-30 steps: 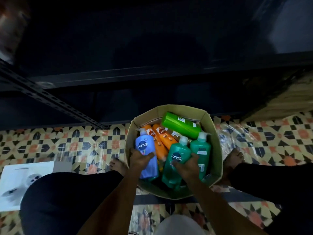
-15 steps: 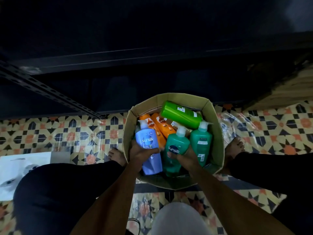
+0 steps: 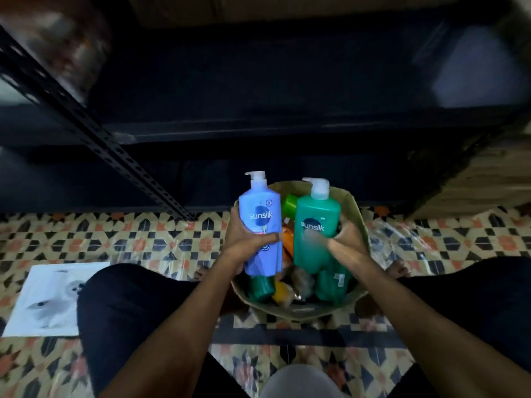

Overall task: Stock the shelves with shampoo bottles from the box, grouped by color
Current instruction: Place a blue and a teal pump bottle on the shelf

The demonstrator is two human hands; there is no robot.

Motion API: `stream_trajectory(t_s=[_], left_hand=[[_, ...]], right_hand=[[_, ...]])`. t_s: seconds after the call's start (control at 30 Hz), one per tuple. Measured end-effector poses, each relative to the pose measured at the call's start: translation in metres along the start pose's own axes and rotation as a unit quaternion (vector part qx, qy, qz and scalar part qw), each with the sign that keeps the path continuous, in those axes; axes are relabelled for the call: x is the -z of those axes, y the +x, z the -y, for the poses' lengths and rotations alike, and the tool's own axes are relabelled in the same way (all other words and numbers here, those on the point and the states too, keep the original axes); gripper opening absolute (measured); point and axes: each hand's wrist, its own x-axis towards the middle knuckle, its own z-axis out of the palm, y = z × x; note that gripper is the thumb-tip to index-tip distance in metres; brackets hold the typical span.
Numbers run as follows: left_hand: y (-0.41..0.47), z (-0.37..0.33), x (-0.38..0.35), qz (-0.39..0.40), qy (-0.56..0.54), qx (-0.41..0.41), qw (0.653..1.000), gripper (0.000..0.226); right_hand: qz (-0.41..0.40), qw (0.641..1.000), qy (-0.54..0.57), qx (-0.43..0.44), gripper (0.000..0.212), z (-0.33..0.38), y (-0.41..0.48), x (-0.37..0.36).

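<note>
- Fingers (image 3: pixel 238 228) of my left hand (image 3: pixel 248 245) are curled round the blue bottle (image 3: pixel 260 219), with the thumb lying across its front below the label. It is a full, closed grip at mid-body, holding it above the left half of the box (image 3: pixel 357 214).
- The blue bottle stands upright with its pump on top. Its long axis runs up the frame toward the dark shelf (image 3: pixel 258 133).
- In the gap between my two bottles, orange bottles (image 3: pixel 287 242) and a lime bottle (image 3: pixel 288 203) lie down in the box. Other green bottles (image 3: pixel 330 285) sit lower.
- The green bottle (image 3: pixel 316 214) is upright too, pump up, just beside the blue one but not touching it, over the right half of the box.
- Fingers (image 3: pixel 352 229) of my right hand (image 3: pixel 349 249) wrap its right side while the thumb comes round the front. That hand is closed on the lower body and carries it.
- The next move turns on this: the shelf lies beyond the box, higher in the frame, straight ahead of both pumps.
  - I judge both hands about equally near, the left slightly further up.
  - Each bottle would go forward and land on its base. The blue would go toward the slanting post (image 3: pixel 86 122) and the green to the right, which keeps the colours apart.
- Several things are hard to make out.
  - The shelf is too dark to tell whether anything stands on it.
  - The upper corners are blurred, and part of the green label is smeared.
  - My held bottles cover much of the box.
  - My fingertips behind them are hidden.
</note>
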Motion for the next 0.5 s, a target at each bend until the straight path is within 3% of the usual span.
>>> stream_trajectory(t_s=[0.2,0.5], left_hand=[[-0.032,-0.117,0.028,-0.019,-0.031,-0.146,0.989,0.086],[-0.083,-0.307,0.064,-0.052,-0.08,-0.363,0.927,0.09]], right_hand=[[-0.03,0.982,0.081,0.167,0.056,0.124,-0.027,0.027],[-0.046,0.887,0.165,0.429,0.037,0.329,-0.082,0.064]])
